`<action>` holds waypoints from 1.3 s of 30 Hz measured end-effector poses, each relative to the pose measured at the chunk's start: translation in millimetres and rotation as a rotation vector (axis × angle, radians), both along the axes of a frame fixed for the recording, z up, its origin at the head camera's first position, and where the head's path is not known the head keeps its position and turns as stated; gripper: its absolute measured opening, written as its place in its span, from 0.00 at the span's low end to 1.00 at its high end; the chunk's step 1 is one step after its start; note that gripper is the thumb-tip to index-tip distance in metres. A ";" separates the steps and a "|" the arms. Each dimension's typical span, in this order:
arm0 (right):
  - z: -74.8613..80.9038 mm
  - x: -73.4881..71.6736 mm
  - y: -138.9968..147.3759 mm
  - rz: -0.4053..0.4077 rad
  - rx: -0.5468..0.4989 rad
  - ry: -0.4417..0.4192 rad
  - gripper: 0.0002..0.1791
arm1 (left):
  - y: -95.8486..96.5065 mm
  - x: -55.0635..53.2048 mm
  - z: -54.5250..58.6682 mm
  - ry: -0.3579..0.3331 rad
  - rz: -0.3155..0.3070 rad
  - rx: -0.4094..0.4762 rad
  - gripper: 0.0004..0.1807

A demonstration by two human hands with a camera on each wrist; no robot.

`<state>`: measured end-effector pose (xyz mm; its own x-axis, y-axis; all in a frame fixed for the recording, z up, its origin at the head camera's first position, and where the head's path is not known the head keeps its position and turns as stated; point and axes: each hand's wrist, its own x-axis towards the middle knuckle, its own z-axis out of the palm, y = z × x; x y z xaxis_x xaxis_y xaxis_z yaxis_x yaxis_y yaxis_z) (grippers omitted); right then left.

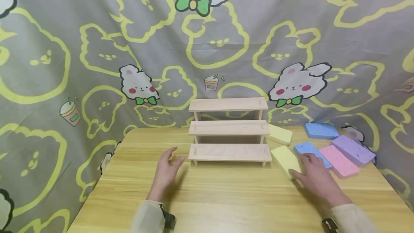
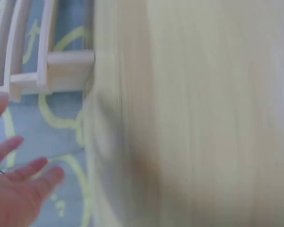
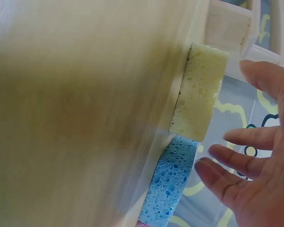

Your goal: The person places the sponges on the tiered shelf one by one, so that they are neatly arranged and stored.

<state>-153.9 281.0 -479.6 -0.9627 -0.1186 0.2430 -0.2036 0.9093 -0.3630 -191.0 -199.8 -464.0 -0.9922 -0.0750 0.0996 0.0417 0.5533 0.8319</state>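
Note:
A three-step wooden shelf [image 1: 229, 151] stands at the back of the table. My right hand [image 1: 318, 179] hovers over the near yellow sponge [image 1: 284, 160], right of the shelf. In the right wrist view its fingers are spread, and a gap shows between the hand [image 3: 265, 156] and the yellow sponge [image 3: 201, 94]. A blue sponge [image 1: 305, 149] lies just beyond those fingers, with a pink sponge [image 1: 339, 163] beside it. To the left of the shelf, my left hand [image 1: 165, 172] is held above the table with loose, parted fingers and nothing in them.
A second yellow sponge [image 1: 280, 135] lies by the shelf's right side, partly hidden behind it. Farther right are another blue sponge [image 1: 321, 131] and a purple sponge [image 1: 354, 150]. A patterned grey curtain [image 1: 226, 53] hangs behind the wooden table [image 1: 226, 197].

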 end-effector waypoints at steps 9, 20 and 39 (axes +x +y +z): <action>4.5 -3.7 -9.4 0.012 0.085 -0.014 0.40 | 28.9 -25.7 -17.9 0.006 -0.020 0.361 0.21; 5.6 -3.7 -13.7 0.016 0.063 -0.140 0.46 | 40.0 -33.2 -27.6 -0.072 0.048 0.485 0.18; 5.6 -2.1 -4.0 0.003 -0.013 -0.178 0.46 | 45.1 -36.3 -36.4 -0.117 0.008 0.696 0.21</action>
